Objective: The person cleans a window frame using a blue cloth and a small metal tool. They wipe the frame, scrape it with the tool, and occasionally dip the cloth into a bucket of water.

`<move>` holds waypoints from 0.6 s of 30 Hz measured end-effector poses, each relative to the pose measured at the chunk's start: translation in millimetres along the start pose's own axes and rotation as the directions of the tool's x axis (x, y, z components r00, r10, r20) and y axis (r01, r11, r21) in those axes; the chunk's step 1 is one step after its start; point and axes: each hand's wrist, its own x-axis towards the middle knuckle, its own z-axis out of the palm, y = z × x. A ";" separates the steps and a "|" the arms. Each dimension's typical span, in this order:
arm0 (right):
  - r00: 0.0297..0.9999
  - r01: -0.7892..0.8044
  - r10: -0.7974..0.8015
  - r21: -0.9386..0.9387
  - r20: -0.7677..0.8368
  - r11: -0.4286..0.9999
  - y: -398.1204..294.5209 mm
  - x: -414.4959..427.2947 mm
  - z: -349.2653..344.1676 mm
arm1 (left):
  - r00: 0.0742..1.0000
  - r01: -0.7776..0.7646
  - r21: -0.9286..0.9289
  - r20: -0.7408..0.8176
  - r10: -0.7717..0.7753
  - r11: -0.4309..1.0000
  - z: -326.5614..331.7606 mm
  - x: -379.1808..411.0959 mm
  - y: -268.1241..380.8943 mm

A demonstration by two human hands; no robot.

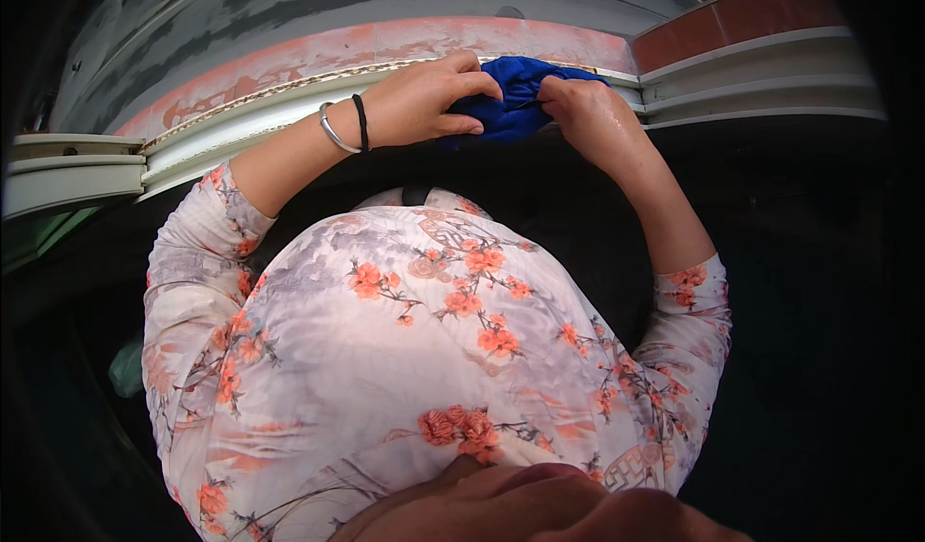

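Note:
A crumpled blue cloth [514, 97] is held between my two hands, over the white window frame track [289, 115]. My left hand [426, 99] grips the cloth's left side between thumb and fingers; a silver bangle and a black band circle that wrist. On the other side, my right hand [596, 119] pinches the cloth's right part with curled fingers, and its skin looks wet. The cloth hides the part of the frame behind it.
Beyond the frame runs a worn red-and-white ledge [405, 40]. A window frame section [76, 173] stands at the left, and ridged pale frame rails [759, 83] below a red wall [766, 14] at the right. A greenish plastic item [127, 370] lies low at the left.

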 end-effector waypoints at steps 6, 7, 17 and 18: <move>0.940 -0.309 0.341 -0.365 0.026 0.879 67.0 -13.5 -4.9 | 0.976 -0.192 0.148 -0.075 0.205 0.970 61.9 103.8 -17.7; 0.924 -0.346 0.382 -0.415 0.005 0.842 77.2 -13.8 -13.2 | 0.984 -0.163 0.184 -0.036 0.173 0.969 62.8 127.1 -15.9; 0.514 -0.606 0.765 0.467 -0.387 0.644 264.7 -259.6 -153.7 | 0.954 -0.165 0.330 0.292 0.066 0.930 91.2 372.0 101.9; 0.475 -0.611 0.798 0.512 -0.372 0.603 292.8 -308.8 -171.8 | 0.952 -0.160 0.344 0.302 0.052 0.925 100.1 402.0 142.7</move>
